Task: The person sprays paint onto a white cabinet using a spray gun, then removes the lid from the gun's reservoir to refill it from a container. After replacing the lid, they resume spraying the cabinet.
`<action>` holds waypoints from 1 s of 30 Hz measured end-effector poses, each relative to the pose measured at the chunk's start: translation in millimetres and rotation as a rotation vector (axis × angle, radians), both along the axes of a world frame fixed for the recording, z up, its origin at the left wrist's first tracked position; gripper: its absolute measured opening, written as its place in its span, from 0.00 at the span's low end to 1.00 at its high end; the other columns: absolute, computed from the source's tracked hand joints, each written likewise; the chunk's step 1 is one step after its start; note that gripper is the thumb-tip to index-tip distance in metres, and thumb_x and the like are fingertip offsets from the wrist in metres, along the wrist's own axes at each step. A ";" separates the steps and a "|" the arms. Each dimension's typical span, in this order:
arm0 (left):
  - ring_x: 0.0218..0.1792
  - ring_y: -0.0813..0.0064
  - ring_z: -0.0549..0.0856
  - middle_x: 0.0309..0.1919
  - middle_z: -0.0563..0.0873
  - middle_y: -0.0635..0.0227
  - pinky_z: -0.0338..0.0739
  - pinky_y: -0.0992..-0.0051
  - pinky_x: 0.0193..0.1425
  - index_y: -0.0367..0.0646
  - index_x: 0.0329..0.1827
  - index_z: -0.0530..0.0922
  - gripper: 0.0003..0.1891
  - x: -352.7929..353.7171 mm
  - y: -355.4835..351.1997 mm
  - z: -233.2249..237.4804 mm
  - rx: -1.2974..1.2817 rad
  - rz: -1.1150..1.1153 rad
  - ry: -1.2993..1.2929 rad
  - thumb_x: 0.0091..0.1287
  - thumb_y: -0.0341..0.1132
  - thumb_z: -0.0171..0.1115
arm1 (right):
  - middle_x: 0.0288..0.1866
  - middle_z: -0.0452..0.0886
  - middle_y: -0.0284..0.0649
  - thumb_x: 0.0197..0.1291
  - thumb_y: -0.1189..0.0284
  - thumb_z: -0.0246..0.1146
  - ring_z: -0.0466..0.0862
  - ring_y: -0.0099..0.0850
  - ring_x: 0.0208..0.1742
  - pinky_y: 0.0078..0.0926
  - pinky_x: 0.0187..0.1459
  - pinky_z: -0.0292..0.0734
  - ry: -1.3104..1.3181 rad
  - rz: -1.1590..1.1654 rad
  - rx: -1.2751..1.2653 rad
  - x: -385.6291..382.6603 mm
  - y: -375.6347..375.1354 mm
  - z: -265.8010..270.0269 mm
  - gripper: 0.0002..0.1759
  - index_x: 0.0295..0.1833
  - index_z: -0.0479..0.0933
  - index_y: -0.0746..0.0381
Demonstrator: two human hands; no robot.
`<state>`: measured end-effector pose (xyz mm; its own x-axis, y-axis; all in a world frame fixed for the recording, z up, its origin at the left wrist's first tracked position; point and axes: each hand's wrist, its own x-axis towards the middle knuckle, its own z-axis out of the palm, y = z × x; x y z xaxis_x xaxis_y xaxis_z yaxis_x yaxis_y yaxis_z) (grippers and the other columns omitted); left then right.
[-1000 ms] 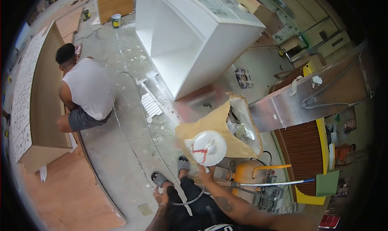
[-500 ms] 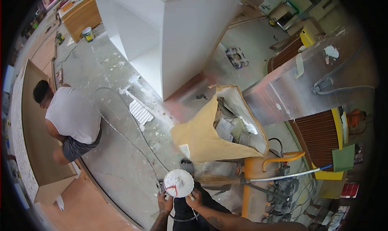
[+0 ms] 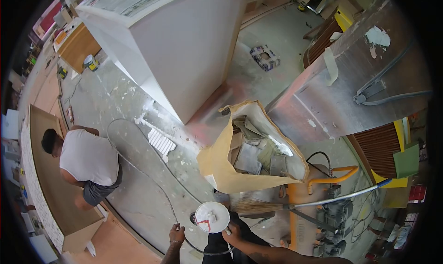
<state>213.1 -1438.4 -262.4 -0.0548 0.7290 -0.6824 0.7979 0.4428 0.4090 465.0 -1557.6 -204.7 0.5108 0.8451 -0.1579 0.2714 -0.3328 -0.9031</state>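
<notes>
A round white cup lid (image 3: 212,217) with a red mark shows at the bottom centre, seen from above. Beside its lower right edge is my right hand (image 3: 232,231), its fingers wrapped round a handle under the cup. My left hand (image 3: 176,233) is closed on a thin grey hose (image 3: 162,190), left of the cup and apart from it. From there the hose loops forward over the floor, and a darker stretch curves below the cup.
A paper sack (image 3: 221,167) of scraps stands ahead, before a tall white cabinet (image 3: 184,51). To the right are a broom (image 3: 263,207), an orange compressor (image 3: 295,218) and a metal-faced panel (image 3: 341,93). A person (image 3: 90,158) bends over a long wooden box (image 3: 46,171) at left.
My left hand has moved left, away from the cup, with the hose in it. The cup and my right hand sit slightly further right and lower. The view has shifted.
</notes>
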 end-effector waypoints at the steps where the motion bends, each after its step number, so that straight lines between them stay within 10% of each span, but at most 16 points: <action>1: 0.44 0.57 0.86 0.41 0.86 0.51 0.78 0.65 0.52 0.38 0.54 0.81 0.23 0.7 -2.3 -8.0 -0.026 0.081 -0.031 0.58 0.43 0.66 | 0.47 0.82 0.51 0.55 0.77 0.65 0.84 0.50 0.48 0.36 0.48 0.80 0.009 -0.008 0.007 2.4 1.9 0.0 0.21 0.57 0.76 0.64; 10: 0.69 0.39 0.66 0.62 0.69 0.28 0.62 0.58 0.72 0.34 0.57 0.76 0.25 68.4 -55.0 18.0 0.294 -0.089 0.000 0.56 0.36 0.66 | 0.49 0.82 0.51 0.58 0.75 0.65 0.82 0.49 0.52 0.36 0.54 0.77 0.104 -0.075 -0.042 19.0 10.6 14.2 0.23 0.60 0.74 0.64; 16: 0.69 0.42 0.68 0.68 0.65 0.35 0.64 0.56 0.71 0.34 0.65 0.67 0.34 101.3 -72.4 65.7 0.274 -0.298 -0.173 0.55 0.35 0.69 | 0.50 0.82 0.53 0.58 0.74 0.64 0.83 0.51 0.50 0.39 0.49 0.79 0.088 -0.058 -0.024 19.7 27.2 20.7 0.24 0.61 0.74 0.62; 18: 0.69 0.48 0.69 0.69 0.65 0.38 0.68 0.57 0.69 0.37 0.74 0.53 0.44 120.3 -63.7 90.1 -0.220 0.154 -0.651 0.59 0.38 0.70 | 0.49 0.82 0.53 0.56 0.74 0.65 0.83 0.51 0.50 0.38 0.48 0.79 0.061 -0.068 0.066 18.3 33.8 21.2 0.26 0.62 0.74 0.62; 24: 0.62 0.58 0.77 0.66 0.69 0.44 0.78 0.67 0.60 0.30 0.70 0.43 0.46 137.5 -37.2 127.1 -0.347 0.256 -0.798 0.63 0.40 0.69 | 0.63 0.76 0.52 0.53 0.76 0.62 0.78 0.46 0.62 0.36 0.60 0.75 0.270 0.151 -0.021 24.9 45.4 53.9 0.34 0.70 0.66 0.61; 30: 0.47 0.70 0.81 0.43 0.83 0.62 0.77 0.71 0.47 0.35 0.47 0.78 0.25 152.7 -17.6 129.4 -0.232 0.415 -0.660 0.68 0.53 0.58 | 0.59 0.78 0.53 0.56 0.75 0.59 0.79 0.49 0.60 0.39 0.59 0.75 0.250 0.245 0.019 14.9 59.3 67.6 0.32 0.69 0.67 0.59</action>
<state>365.8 -1456.0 -132.9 0.1770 0.5736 -0.7998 0.1769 0.7808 0.5992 480.0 -1498.3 -137.1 0.2403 0.9416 -0.2357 0.1105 -0.2678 -0.9571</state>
